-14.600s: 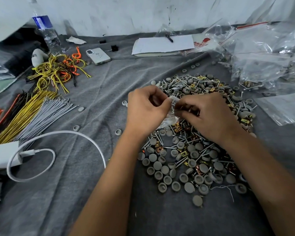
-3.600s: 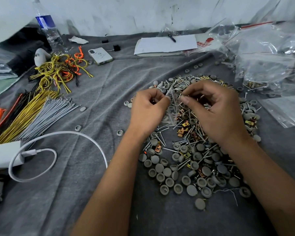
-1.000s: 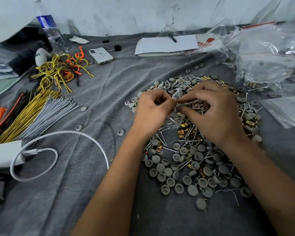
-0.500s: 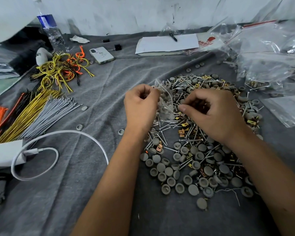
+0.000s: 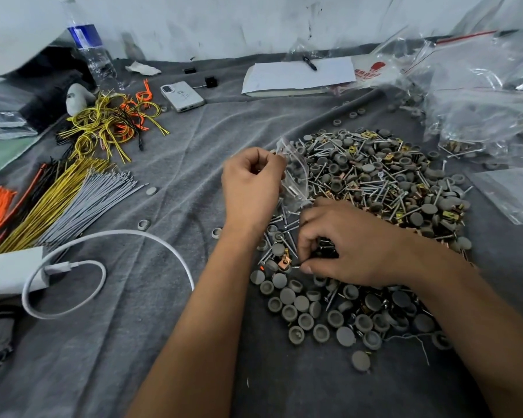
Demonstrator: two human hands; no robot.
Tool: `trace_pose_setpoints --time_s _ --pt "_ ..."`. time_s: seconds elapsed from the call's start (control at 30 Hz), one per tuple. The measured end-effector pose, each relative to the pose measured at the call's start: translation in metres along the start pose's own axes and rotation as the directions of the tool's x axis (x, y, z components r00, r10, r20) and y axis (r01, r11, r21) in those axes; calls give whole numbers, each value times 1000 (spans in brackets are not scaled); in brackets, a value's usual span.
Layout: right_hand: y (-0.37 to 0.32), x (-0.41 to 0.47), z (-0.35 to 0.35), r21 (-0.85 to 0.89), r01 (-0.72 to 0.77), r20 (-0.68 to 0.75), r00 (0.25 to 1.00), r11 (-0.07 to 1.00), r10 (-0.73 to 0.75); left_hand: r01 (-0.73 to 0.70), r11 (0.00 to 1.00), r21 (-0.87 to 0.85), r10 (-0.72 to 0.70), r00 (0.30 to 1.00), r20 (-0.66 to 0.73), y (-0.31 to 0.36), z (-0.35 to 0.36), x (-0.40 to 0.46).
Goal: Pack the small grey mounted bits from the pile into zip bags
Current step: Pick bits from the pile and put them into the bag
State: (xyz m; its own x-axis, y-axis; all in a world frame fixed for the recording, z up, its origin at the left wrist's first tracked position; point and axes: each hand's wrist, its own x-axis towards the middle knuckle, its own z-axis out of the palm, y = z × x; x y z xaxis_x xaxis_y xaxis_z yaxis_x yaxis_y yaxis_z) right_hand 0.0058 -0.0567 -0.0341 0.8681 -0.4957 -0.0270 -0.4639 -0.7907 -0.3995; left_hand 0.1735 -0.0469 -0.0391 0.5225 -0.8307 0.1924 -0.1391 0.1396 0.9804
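— What lay at the left of the frame?
— Bundled grey wires [image 5: 85,203] beside a looping white cable [image 5: 109,245] on the grey cloth [image 5: 118,342].
— And the hands?
— At centre, the left hand [image 5: 251,188] pinched a small clear zip bag [image 5: 293,179] by its top. Lower right of it, the right hand [image 5: 347,248] curled down into the pile of grey bits [image 5: 375,188], fingertips nipping a thin shank.
— Further right?
— Clear bags [image 5: 477,98], heaped upper right.

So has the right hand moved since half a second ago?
Yes. The right hand has dropped toward the near edge of the pile of grey mounted bits, away from the small clear zip bag.
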Motion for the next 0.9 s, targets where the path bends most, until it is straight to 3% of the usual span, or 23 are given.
trace_pose_setpoints --time_s 0.07,0.17,0.3,0.37,0.43,0.5,0.77,0.9 --pt "1 -4 -5 198 22 -27 999 980 -17 -4 1000 11 3 1000 13 0 0 0" --pt "7 -11 -16 509 85 -136 991 857 -18 -8 1000 20 7 1000 19 -1 0 0" --pt "12 -13 -21 712 246 -387 919 658 75 -2 1000 28 1 999 35 -1 1 0" --pt "17 -10 -18 670 267 -535 821 693 201 4 999 40 -7 997 71 -2 2 0" --pt "22 -7 -16 582 185 -637 709 792 302 5 999 50 -11 994 113 -2 3 -1" --pt "26 -7 -16 525 90 -668 660 846 344 -6 998 55 -3 989 147 -2 5 -3" --pt "19 -5 -12 162 -56 -733 662 985 158 -86 991 105 53 957 284 -1 13 -10" --pt "19 -4 -10 104 -81 -719 683 991 131 -88 990 107 54 957 286 -2 15 -10"
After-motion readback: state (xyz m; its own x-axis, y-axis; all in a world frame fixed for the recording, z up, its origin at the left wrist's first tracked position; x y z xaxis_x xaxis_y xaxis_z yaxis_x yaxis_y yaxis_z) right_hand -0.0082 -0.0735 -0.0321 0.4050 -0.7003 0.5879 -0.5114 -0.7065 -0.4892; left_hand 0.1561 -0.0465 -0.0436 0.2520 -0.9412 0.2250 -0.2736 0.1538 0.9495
